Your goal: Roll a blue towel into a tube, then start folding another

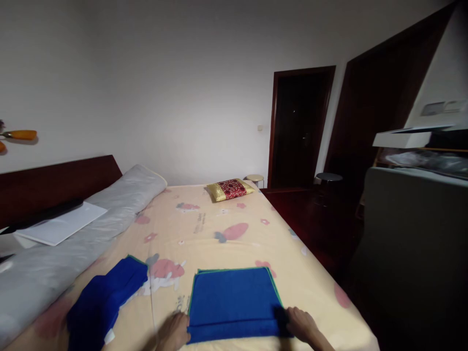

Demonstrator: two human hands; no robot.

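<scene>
Head view, read from the left: a dark headboard (54,187) runs along the wall, with a white sheet of paper or board (60,224) lying on a long grey bolster (84,234) that stretches down that edge of the bed (219,229). Near the bed's left front lies a crumpled blue cloth (102,302), loose and unfolded, well apart from both hands. Next comes the left hand (173,331), pressed on the near left corner of a flat blue towel (234,302); its fingers look curled onto the towel's edge, though whether they pinch the fabric or only press it I cannot tell. The towel lies square on the patterned sheet, green-edged, with a fold line across its near part where a strip seems doubled over. The right hand (302,324) sits at the towel's near right corner, fingers bent down on the cloth, grasping or pinning that corner; the exact grip is hidden. Farther back, at the bed's far end, rests a small red and gold pillow (229,189), and a dark door (300,126) stands beyond to the right. By my judgement the step in hand is folding or smoothing the towel's near edge; a further fold would call for both corners lifted together and kept level so the edges meet.
</scene>
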